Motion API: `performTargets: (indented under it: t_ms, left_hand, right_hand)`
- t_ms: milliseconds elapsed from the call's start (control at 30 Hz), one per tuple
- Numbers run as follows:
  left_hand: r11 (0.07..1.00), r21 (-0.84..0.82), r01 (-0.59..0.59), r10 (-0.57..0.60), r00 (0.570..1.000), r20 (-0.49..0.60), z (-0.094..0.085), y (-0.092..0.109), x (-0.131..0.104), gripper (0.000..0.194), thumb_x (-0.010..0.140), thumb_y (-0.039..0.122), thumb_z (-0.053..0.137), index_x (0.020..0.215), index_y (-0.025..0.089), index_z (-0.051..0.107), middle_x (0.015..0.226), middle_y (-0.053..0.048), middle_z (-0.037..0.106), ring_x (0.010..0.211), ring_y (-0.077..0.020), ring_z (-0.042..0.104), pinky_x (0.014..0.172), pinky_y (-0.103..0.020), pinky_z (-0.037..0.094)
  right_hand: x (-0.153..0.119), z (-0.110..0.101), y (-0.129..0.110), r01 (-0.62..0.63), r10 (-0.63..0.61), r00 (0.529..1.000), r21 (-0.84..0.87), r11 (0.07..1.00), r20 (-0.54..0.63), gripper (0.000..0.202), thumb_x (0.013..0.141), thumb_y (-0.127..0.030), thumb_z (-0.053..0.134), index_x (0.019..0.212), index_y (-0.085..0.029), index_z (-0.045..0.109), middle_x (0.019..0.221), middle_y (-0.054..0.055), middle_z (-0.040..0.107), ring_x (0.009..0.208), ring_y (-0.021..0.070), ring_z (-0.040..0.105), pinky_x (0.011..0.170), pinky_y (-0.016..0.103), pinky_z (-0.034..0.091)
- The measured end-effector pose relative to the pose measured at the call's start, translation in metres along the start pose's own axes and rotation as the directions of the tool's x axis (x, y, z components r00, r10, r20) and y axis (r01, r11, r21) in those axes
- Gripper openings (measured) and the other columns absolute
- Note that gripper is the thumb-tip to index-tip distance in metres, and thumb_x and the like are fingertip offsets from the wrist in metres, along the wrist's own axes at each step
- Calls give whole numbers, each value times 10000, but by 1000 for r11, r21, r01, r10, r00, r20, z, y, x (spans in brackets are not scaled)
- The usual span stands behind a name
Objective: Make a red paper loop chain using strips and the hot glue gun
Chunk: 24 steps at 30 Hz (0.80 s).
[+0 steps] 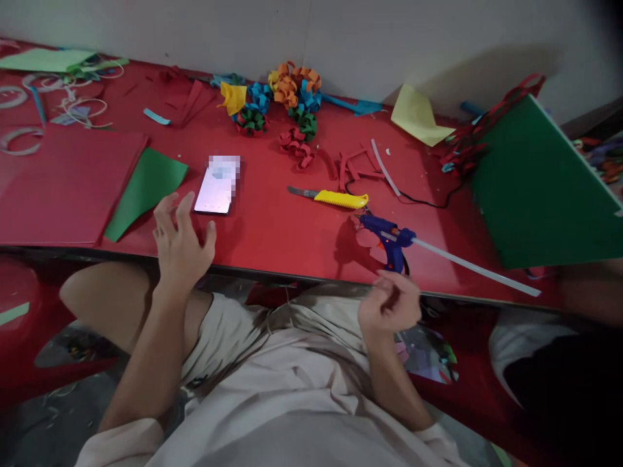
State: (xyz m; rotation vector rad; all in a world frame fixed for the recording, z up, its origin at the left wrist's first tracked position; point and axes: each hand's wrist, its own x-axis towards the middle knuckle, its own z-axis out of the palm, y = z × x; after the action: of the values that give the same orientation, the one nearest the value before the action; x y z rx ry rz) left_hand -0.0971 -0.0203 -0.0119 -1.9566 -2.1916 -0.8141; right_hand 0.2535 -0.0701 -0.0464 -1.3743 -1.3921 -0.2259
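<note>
My left hand [182, 243] hovers at the table's front edge with its fingers spread, just below a lit phone [214, 188] and beside a curled green sheet [146, 188]. Closer to the right, my right hand [392, 301] is closed, fingers curled inward, and no object shows in it. Just above it lies a blue glue gun [387, 237], a long white glue stick [477, 266] protruding from its back. A yellow cutter knife [335, 198] rests beyond the glue gun, its blade pointing left.
Linked paper curls [292, 87] in several colours lie at the back. Red sheets [63, 188] are stacked on the left. A green board [545, 188] stands tilted at right, near another person's arm [591, 292]. A black cord [438, 204] crosses the red table [272, 227].
</note>
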Motion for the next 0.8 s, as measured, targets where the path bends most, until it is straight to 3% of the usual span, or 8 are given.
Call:
performTargets:
  t_ms: [67, 100, 200, 300, 467, 800]
  left_hand:
    - [1000, -24, 19, -19, 1000, -8, 1, 0, 0, 654, 1021, 382, 507, 1616, 174, 331, 1603, -220, 363, 1526, -387, 371, 1150, -592, 440]
    - [999, -29, 32, -32, 999, -4, 1, 1, -1, 647, 1022, 379, 505, 1612, 177, 332, 1599, -212, 368, 1528, -382, 371, 1152, -592, 437]
    - [998, -20, 67, -67, 998, 13, 1, 4, -1, 629, 1028, 382, 493, 1603, 174, 346, 1597, -201, 376, 1520, -378, 386, 1148, -597, 431]
    - [999, 3, 38, -38, 999, 18, -1, 6, 0, 613, 1027, 372, 492, 1601, 189, 379, 1605, -197, 374, 1503, -373, 415, 1126, -571, 446]
    - [996, 78, -50, 42, 994, 103, -2, 4, 2, 546, 1029, 379, 493, 1570, 309, 481, 1654, -173, 329, 1466, -391, 457, 1119, -605, 412]
    - [994, 98, -45, 30, 989, 147, -2, 4, 3, 508, 1046, 409, 468, 1548, 353, 522, 1667, -152, 316, 1471, -421, 435, 1132, -641, 380]
  right_hand:
    - [8, -10, 16, -32, 21, 996, -116, 993, -91, 123, 931, -258, 625, 1045, -214, 616, 857, 58, 593, 678, 193, 542, 619, 347, 476]
    - [14, -14, 23, -67, 57, 996, -153, 986, -67, 215, 912, -310, 657, 1089, -202, 598, 919, 84, 584, 731, 214, 544, 650, 375, 492]
    - [32, -16, 37, -112, 154, 970, -219, 969, 187, 470, 870, -466, 709, 1209, -169, 577, 1113, 169, 584, 950, 297, 591, 818, 490, 543]
    - [42, -11, 42, -103, 193, 910, -251, 963, 367, 477, 883, -541, 667, 1176, -166, 625, 1188, 197, 607, 1115, 353, 600, 974, 562, 520]
    - [42, 2, 43, -144, 283, 897, -381, 913, 339, 369, 932, -490, 550, 1027, -154, 671, 1147, 222, 679, 1071, 379, 645, 948, 558, 520]
    - [36, 8, 42, -106, 299, 906, -524, 845, 299, 365, 934, -424, 501, 1090, -136, 662, 1157, 228, 694, 1090, 396, 643, 925, 522, 488]
